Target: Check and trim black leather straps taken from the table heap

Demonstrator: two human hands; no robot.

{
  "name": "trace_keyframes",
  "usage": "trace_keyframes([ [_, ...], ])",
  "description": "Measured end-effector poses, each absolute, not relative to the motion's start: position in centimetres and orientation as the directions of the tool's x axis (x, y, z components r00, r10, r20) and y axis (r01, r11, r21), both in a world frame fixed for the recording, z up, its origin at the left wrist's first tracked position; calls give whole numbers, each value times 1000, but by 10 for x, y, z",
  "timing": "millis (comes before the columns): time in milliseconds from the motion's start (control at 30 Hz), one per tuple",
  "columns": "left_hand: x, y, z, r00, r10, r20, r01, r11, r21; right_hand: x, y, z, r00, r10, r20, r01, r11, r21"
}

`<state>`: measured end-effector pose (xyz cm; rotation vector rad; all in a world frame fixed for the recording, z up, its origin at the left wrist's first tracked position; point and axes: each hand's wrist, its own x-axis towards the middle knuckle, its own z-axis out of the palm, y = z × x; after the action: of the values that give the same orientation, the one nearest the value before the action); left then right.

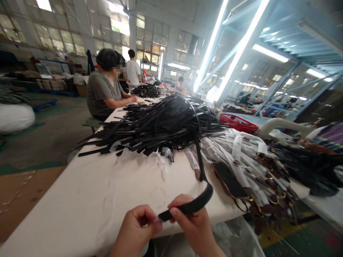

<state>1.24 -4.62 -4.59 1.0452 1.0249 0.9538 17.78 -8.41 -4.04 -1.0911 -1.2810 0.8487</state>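
Near edge of table, centre: black strap (199,200) held by both hands, just above the white table top (93,200)
Strap end: flat cut tip sits between the two hands, at the left hand's fingertips
Strap run: curves right in a tight bend past the right hand, then goes up and away across the table into the black pile
Left hand (135,228): fingers curled shut, thumb and forefinger pinching at the strap tip; something small and pale at the pinch, too small to tell
Right hand (191,225): closed on the strap, thumb on top, fingers under, just behind the tip
Black pile (160,126): big heap of loose black straps mid-table, ends fanning toward the left edge
Wrapped straps (241,157): heap in white paper with brown ends and gold rings, right side of table, spilling over the near right corner
Dark flat piece (230,180): brown-edged, lying on the wrapped heap, near the strap's bend
Red basket (237,122): behind the wrapped heap, far right of table
Co-worker (103,89): seated at the left edge further up, forearms on the table
Smaller black heap (146,91): far end, just past the co-worker's hands
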Motion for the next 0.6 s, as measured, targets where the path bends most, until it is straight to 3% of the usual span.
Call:
trace_keyframes([
  [200, 10, -45, -52, 213, 957, -198, -119, 226, 967, 171, -86, -32, 297, 900, 319, 55, 318, -947],
  [433, 14, -48, -48, 233, 949, -214, -118, 246, 962, 176, -83, -34, 159, 909, 384, 110, 371, -922],
  [600, 13, -48, -49, 252, 943, -216, -103, 248, 963, 178, -84, -37, 172, 905, 389, 134, 370, -919],
])
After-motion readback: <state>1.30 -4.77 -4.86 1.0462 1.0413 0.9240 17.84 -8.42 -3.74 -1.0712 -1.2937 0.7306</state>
